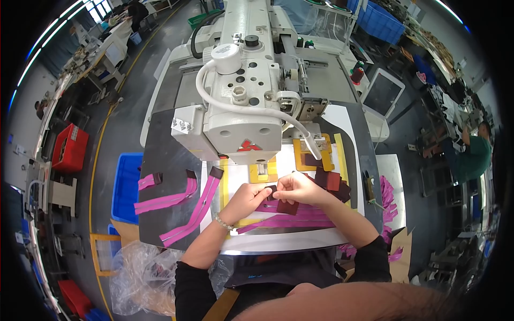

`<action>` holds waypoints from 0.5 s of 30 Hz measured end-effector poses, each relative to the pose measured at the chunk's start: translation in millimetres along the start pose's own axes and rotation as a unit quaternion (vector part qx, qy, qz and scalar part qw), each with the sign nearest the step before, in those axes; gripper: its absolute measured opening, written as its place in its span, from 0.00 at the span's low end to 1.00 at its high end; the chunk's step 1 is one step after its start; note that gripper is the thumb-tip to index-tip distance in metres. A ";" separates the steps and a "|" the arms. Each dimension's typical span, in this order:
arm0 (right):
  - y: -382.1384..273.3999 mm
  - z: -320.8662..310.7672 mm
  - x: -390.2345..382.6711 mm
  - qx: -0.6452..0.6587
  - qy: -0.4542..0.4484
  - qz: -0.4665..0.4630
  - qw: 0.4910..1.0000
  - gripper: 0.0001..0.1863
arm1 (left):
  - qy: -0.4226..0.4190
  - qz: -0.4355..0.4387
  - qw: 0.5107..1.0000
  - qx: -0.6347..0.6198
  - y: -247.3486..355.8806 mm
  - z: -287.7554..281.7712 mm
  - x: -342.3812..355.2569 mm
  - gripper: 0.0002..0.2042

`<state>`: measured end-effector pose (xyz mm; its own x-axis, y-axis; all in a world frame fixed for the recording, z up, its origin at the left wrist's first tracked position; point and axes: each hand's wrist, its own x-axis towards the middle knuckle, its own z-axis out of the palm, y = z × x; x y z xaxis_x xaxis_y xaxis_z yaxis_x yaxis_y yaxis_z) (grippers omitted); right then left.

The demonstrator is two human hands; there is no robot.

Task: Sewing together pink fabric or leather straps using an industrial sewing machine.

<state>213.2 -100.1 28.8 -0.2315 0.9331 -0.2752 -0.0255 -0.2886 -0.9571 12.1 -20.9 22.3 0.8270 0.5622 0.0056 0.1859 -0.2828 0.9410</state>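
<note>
Close in front of the sewing machine's head, my two hands meet over the white work plate. My left hand (247,203) is closed, pinching a small dark tab (271,192) between thumb and fingers. From the other side my right hand (301,188) is closed too, its fingertips pinched at the edge of that tab. Just below the right fingers lies a reddish-brown patch (288,207). Magenta zipper strips (292,220) run across the plate under my hands. More reddish-brown and dark patches (333,181) lie in a loose pile beside my right wrist.
The white sewing machine (243,128) stands over the plate, with yellow clamp frames (315,155) under it. Magenta zippers with dark ends (195,208) lie at the left. A blue bin (127,187) is beyond the table's left edge; scissors-like snips (370,184) rest at the right.
</note>
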 end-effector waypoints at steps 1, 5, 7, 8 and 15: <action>0.4 -4.4 6.1 0.005 -0.021 0.009 1.000 0.10 | 0.013 -0.029 0.999 0.033 -1.1 -2.0 0.2 0.12; 1.0 -17.4 31.6 0.012 0.052 0.043 0.998 0.13 | 0.118 0.003 0.982 0.147 -3.1 -10.0 2.5 0.11; 0.0 -16.2 41.8 0.018 0.069 0.032 0.997 0.13 | 0.175 0.057 0.959 0.216 -3.3 -15.8 3.6 0.09; -0.2 -16.5 46.9 0.007 0.080 0.042 0.996 0.13 | 0.178 0.065 0.953 0.235 -4.9 -16.7 4.4 0.07; -6.9 -7.7 64.9 -0.039 0.102 0.067 0.992 0.13 | 0.187 0.136 0.931 0.282 -16.5 -14.4 3.0 0.09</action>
<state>205.8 -35.9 16.9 -0.0249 0.9136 -0.4059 0.0696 -0.4035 -0.9123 3.9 -3.4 11.6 0.6620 0.6109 0.4342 0.3329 -0.7587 0.5600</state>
